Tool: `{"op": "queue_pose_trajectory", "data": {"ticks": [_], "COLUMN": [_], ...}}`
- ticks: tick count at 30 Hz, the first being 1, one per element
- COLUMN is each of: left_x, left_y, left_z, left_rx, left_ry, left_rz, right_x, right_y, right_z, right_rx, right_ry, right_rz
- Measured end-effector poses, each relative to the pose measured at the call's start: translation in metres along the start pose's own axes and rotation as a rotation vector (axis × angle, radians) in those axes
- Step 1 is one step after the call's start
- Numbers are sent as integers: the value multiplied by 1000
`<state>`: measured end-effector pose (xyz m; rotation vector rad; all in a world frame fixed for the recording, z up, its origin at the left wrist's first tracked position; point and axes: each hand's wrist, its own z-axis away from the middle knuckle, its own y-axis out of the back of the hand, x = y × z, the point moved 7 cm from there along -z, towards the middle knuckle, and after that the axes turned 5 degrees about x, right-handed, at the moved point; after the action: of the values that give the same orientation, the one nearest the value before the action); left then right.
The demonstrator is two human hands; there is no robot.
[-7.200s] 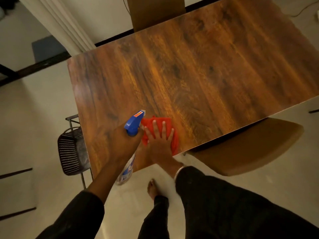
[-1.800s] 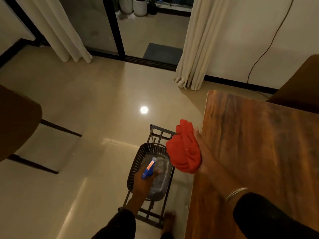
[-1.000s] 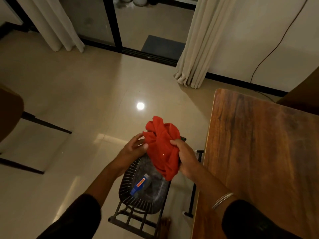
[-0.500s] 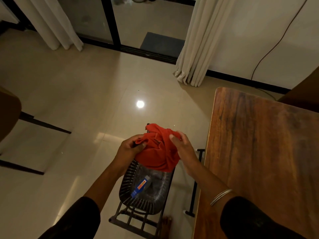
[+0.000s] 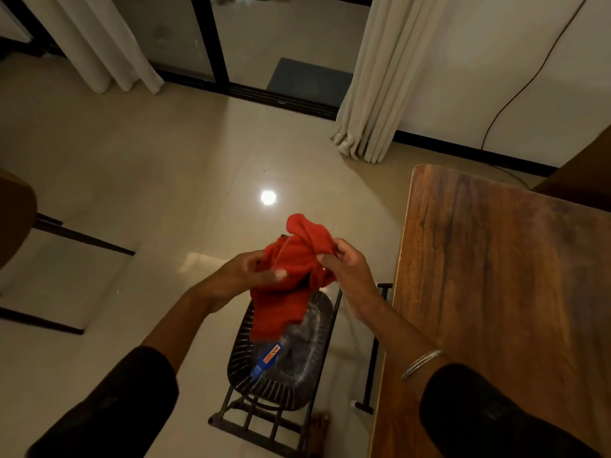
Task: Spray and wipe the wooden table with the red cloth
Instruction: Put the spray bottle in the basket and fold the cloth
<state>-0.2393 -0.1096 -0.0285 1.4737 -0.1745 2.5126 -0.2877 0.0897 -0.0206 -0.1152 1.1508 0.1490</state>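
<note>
We judge the spraying and wiping to be over and the put-away step in hand: both hands work the red cloth (image 5: pixel 292 276) in the air above the dark basket (image 5: pixel 243 365), which sits on a low black rack (image 5: pixel 264 424) on the floor just beside the wooden counter (image 5: pixel 502 292). Our left hand (image 5: pixel 246 276) is closed on the cloth's near fold, thumb laid across it; our right hand (image 5: pixel 344 269) pinches the upper bunch between thumb and fingertips. The cloth hangs crumpled, its lower flap dangling over the basket. The spray bottle (image 5: pixel 266 360) lies on its side inside the basket, its blue head towards us.

The next move, as we read it, calls for gathering or folding the cloth and lowering it into the basket beside the bottle, without letting the loose flap catch on the rim.

Against the view 0.5 s ago, the 2 hands have drawn a little apart and the cloth has opened out, one flap now hanging lower. The bottle and basket lie as they did; 1.8 s ago our left hand was down at the bottle.
</note>
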Motion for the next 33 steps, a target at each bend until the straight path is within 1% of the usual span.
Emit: {"op": "queue_pose_trajectory", "data": {"ticks": [1, 3, 5, 7, 8, 10, 11, 12, 14, 15, 16, 17, 19, 20, 22, 23, 24, 26, 27, 28, 29, 30, 31, 32, 33], "left_x": [1, 2, -1, -6, -9, -11, -12, -14, -14, -14, -15, -16, -20, -21, -21, -21, -22, -21, -20, -18, -18, -18, -20, -23, -24], "left_y": [3, 15, 22, 19, 15, 7, 7, 7, 8, 9, 11, 16, 28, 32, 35, 36, 38, 40, 39, 37, 32, 27, 24, 24, 26], "left_z": [-5, -12, -14, -15, -14, -14, -15, -17, -22, -24, -25, -25, -23, -23, -22, -21, -18, -14, -11, -6, 0, 7, 14, 21, 24], "left_rx": [92, 289, 375, 365, 340, 302, 302, 301, 278, 273, 287, 328, 454, 517, 604, 636, 658, 641, 585, 485, 353, 230, 150, 123, 140], "left_ry": [-12, -40, -57, -63, -64, -58, -40, -20, 5, 21, 47, 80, 136, 146, 158, 173, 191, 173, 124, 58, 0, -47, -78, -88, -96], "left_rz": [-86, -107, -98, -67, -14, 120, 200, 287, 435, 462, 443, 374, 155, 59, -55, -93, -122, -118, -79, -52, -87, -197, -345, -486, -571], "right_x": [-3, -4, 6, 15, 19, 25, 29, 33, 41, 45, 48, 51, 57, 56, 47, 41, 37, 28, 24, 25, 26, 26, 25, 26, 29], "right_y": [0, 6, 11, 11, 10, 6, 4, 1, -8, -12, -12, -7, 7, 12, 15, 13, 11, 8, 8, 9, 9, 10, 10, 8, 6], "right_z": [-3, -11, -15, -13, -12, -11, -12, -11, -6, -4, -6, -10, -16, -19, -22, -22, -21, -16, -10, -4, 5, 16, 28, 40, 49], "right_rx": [22, 97, 163, 178, 162, 82, 26, -31, -130, -138, -100, -18, 177, 245, 290, 279, 262, 208, 168, 121, 63, 6, -59, -143, -220], "right_ry": [13, 7, -51, -105, -134, -199, -236, -272, -326, -344, -343, -347, -352, -321, -220, -167, -122, -88, -103, -125, -158, -168, -161, -153, -139], "right_rz": [19, 84, 160, 126, 40, -187, -244, -220, -53, 27, 58, 23, -78, -45, 199, 309, 366, 369, 334, 283, 242, 229, 282, 401, 577]}}
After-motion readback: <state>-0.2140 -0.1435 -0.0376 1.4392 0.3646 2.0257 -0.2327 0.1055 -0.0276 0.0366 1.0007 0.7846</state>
